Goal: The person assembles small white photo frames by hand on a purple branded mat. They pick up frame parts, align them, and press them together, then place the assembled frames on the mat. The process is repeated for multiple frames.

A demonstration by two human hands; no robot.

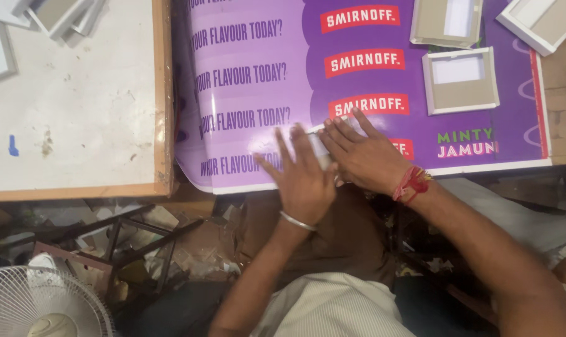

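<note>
While both hands are pressed flat, fingers spread, a small white piece (321,151) is covered at the near edge of the purple printed sheet (358,81): left hand (303,178) and right hand (364,153) overlapping it. Two shallow white-rimmed trays (460,81) are seen farther up the sheet, interiors bare grey board.

Both hands (333,165) flat on purple poster (258,75)

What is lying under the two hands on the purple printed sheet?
Between the left hand and right hand a small white, blurred piece shows, pressed onto the purple sheet. Most of it is covered by the palms, so its shape cannot be seen.
</note>
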